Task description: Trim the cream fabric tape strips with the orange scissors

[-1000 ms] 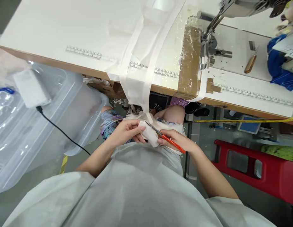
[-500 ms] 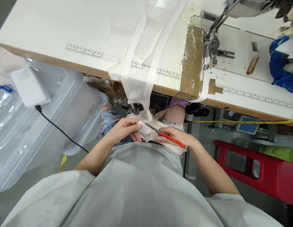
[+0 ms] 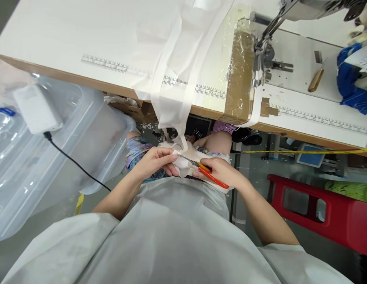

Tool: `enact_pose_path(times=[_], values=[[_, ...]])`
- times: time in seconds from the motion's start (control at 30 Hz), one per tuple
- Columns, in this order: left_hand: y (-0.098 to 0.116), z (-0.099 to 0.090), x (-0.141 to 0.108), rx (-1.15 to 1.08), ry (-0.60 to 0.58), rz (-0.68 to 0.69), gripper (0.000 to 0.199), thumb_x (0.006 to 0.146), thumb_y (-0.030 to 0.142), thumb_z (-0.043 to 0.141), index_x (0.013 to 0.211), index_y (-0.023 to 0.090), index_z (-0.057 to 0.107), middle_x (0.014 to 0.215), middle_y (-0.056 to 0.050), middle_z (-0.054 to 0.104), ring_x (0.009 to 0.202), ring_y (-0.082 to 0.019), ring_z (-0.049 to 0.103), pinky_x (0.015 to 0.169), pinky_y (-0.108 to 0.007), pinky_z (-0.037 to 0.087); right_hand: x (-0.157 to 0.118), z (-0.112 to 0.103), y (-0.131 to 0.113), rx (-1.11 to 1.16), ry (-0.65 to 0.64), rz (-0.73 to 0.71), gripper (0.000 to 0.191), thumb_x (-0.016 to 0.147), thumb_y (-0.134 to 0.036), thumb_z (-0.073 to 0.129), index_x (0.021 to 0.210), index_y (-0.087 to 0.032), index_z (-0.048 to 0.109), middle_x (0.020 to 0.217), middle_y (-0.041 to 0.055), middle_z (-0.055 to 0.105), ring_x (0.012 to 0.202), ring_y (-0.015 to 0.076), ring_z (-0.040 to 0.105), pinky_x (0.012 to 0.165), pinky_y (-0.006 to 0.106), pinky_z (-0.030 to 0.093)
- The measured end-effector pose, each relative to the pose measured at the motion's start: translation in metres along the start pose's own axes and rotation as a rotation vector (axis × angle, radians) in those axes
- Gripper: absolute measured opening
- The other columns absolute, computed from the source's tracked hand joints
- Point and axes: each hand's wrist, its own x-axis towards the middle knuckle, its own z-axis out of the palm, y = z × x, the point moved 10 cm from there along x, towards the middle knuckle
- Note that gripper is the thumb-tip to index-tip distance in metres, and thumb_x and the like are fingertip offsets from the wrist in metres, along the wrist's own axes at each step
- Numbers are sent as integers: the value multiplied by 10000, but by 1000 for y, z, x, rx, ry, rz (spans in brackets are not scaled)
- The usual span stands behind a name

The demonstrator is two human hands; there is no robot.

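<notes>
A sewing workshop: industrial sewing machine [image 3: 310, 11], worktable [image 3: 62, 35] (ruler-marked edge).

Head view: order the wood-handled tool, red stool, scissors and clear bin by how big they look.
1. Clear bin
2. Red stool
3. Scissors
4. Wood-handled tool
The frame cuts off the first two, ranked here by what shows.
</notes>
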Motion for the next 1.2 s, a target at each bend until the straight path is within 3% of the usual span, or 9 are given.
enact_pose_path(times=[0.33, 0.73, 1.03, 1.2], values=[[-2, 1, 0, -15, -6, -9, 372, 804, 499, 698, 815, 127, 672, 661, -92, 724, 619, -192, 707, 547, -216, 529, -5, -3, 2, -24, 115, 22, 569, 843, -694, 485, 582, -220, 308, 538, -26, 379, 511, 116, 291, 523, 273, 221], [-4, 4, 3, -40, -39, -29, 351, 779, 474, 720, 780, 128, 661, 649, -95, 720, 599, -191, 703, 539, -217, 527, 0, -6, -9, -229, 102, 61, 509, 890, -679, 397, 670, -220, 397, 662, 42, 549, 575, 165, 449, 538, 288, 180], [-4, 5, 3, -9, -29, -53, 414, 748, 525, 734, 760, 119, 655, 636, -99, 716, 591, -199, 702, 518, -217, 521, -4, -6, 6, -101, 184, 51, 556, 850, -693, 474, 585, -216, 367, 551, -3, 424, 518, 129, 342, 531, 285, 196], [-3, 7, 4, 52, -39, -67, 425, 785, 529, 702, 823, 111, 636, 685, -108, 728, 655, -202, 719, 572, -225, 544, 0, -7, 2, 350, 168, -22, 446, 827, -629, 572, 735, -197, 512, 700, 1, 535, 639, 143, 478, 595, 259, 347]])
